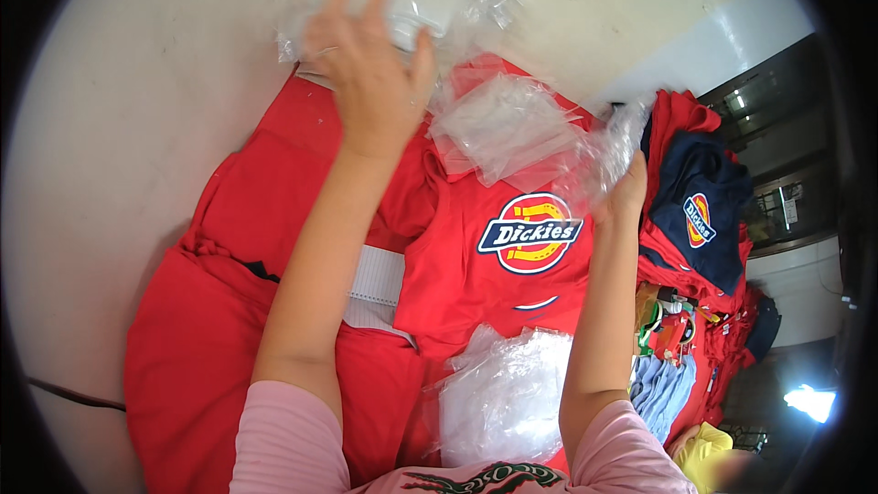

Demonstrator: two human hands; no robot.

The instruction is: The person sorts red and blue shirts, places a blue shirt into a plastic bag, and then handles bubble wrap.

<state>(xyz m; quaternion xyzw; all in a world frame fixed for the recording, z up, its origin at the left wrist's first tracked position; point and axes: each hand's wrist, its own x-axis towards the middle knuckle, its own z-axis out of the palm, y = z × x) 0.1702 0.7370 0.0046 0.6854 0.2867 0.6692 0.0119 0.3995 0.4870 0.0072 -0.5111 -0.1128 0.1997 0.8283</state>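
Hands are both working among clear bags. The left hand [366,59] is lying spread, fingers open, on a bag [430,0] at the table's [119,128] far edge. The right hand [626,187] is gripping a second crumpled bag [608,151]. A third bag [503,123] is lying between them on one red shirt [494,284]; a fourth [503,393] is sitting nearer the body. One navy shirt [709,210] is topping a red pile [677,119] at right.
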